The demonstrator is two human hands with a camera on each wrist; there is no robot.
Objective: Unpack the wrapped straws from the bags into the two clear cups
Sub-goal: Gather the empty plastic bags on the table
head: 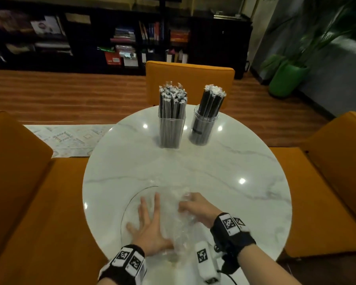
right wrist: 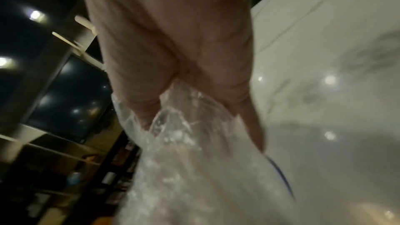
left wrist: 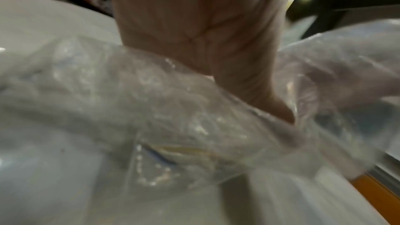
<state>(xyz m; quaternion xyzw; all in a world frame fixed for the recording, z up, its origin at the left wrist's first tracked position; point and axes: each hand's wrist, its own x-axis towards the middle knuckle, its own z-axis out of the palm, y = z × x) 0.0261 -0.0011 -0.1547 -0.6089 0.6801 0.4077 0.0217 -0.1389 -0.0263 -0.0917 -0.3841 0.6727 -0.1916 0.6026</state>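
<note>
Two clear cups stand at the far side of the round marble table point(head: 245, 161). The left cup point(head: 171, 130) and the right cup point(head: 202, 128) are both packed with black wrapped straws point(head: 173, 99). Near the front edge lies a crumpled clear plastic bag point(head: 173, 204) point(left wrist: 173, 109) point(right wrist: 184, 160). My left hand point(head: 148, 225) lies flat on it with fingers spread. My right hand point(head: 195, 206) has its fingers curled round a bunched part of the bag. No straws show inside the bag.
Orange chairs surround the table: one behind the cups point(head: 189, 79), one at the left point(head: 14, 161), one at the right point(head: 341, 161). A dark bookshelf point(head: 111, 38) lines the back wall. A green plant pot point(head: 286, 77) stands at the far right.
</note>
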